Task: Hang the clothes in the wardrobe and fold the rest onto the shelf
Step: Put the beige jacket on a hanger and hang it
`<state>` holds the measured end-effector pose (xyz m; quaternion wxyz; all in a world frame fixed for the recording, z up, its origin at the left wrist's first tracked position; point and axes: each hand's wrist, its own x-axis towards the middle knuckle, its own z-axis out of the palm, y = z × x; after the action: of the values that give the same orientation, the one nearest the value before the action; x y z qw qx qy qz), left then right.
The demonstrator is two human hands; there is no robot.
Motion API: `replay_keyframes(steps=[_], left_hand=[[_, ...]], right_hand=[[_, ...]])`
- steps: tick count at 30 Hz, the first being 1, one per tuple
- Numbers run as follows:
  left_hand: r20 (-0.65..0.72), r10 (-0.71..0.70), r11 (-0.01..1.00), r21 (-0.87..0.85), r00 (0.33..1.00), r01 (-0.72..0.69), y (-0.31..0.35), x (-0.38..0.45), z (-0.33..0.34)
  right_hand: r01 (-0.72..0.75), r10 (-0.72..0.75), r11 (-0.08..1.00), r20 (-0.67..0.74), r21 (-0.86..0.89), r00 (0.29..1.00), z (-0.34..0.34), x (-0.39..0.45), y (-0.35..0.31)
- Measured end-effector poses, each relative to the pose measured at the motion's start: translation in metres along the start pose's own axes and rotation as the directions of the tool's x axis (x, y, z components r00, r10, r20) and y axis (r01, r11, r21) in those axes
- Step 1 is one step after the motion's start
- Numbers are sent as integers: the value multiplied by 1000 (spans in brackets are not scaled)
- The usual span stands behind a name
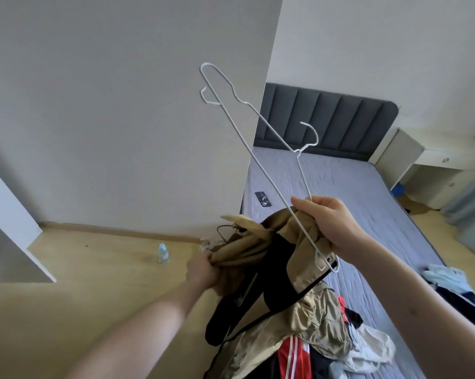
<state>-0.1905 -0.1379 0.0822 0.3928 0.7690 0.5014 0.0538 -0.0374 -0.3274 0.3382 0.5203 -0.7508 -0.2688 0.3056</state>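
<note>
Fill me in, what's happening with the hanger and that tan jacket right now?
A person is getting the tan jacket onto a white wire hanger. The right hand holds the hanger together with a bunch of the jacket, and the left hand grips the fabric's other end. More clothes lie piled on the bed. Nothing is hung yet.

Beside the lilac-grey mattress (340, 187) with its dark grey ribbed headboard (326, 119), I hold a white wire hanger (261, 138) and a tan, black-lined jacket (263, 255) over red, white-striped clothing (291, 354).
</note>
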Motion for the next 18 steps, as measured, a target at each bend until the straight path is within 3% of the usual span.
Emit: replay_keyframes(steps=[3, 5, 8, 12, 18], left_hand=[[-216, 49, 985, -153, 975, -84, 29, 20, -50], [-315, 180, 944, -211, 932, -254, 64, 23, -93], [-371, 414, 852, -164, 831, -497, 120, 8, -149], [-442, 534, 719, -210, 720, -662, 173, -6, -185], [-432, 657, 515, -341, 617, -787, 221, -28, -208]], right_hand=[[34, -51, 985, -96, -172, 994, -19, 3, 15], [34, -75, 957, -132, -290, 988, -30, 5, 30], [5, -65, 925, -144, -381, 987, -36, 8, 51], [9, -99, 930, -226, -367, 969, -35, 15, 61], [75, -125, 982, -301, -171, 945, -29, 21, 56]])
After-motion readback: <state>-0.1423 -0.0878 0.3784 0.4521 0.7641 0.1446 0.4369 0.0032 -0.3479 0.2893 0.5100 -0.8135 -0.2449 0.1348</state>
